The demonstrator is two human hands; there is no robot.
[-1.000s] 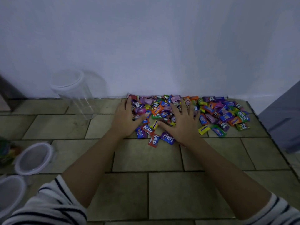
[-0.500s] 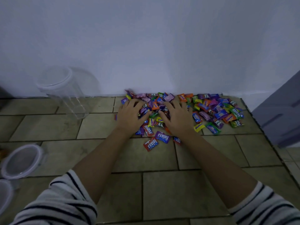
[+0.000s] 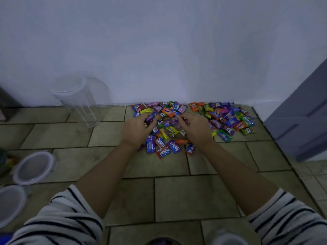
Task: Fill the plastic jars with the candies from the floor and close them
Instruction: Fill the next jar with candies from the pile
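Observation:
A heap of wrapped candies point(image 3: 228, 119) in many colours lies on the tiled floor against the white wall. My left hand point(image 3: 137, 129) and my right hand point(image 3: 195, 129) sit in the near left part of the heap, fingers curled inward around a clump of candies between them. A clear plastic jar point(image 3: 77, 101) with no lid stands upright by the wall, left of the heap. Two round white-rimmed lids point(image 3: 33, 167) point(image 3: 8, 204) lie on the floor at the left edge.
A grey door point(image 3: 300, 121) stands at the right beside the candies. A dark object point(image 3: 7, 103) is at the far left by the wall. A colourful item point(image 3: 5, 161) shows at the left edge. Bare tiles point(image 3: 177, 197) stretch between me and the heap.
Both hands went from lying flat and spread on the candies to curling their fingers and drawing together, scooping a clump of candies between them.

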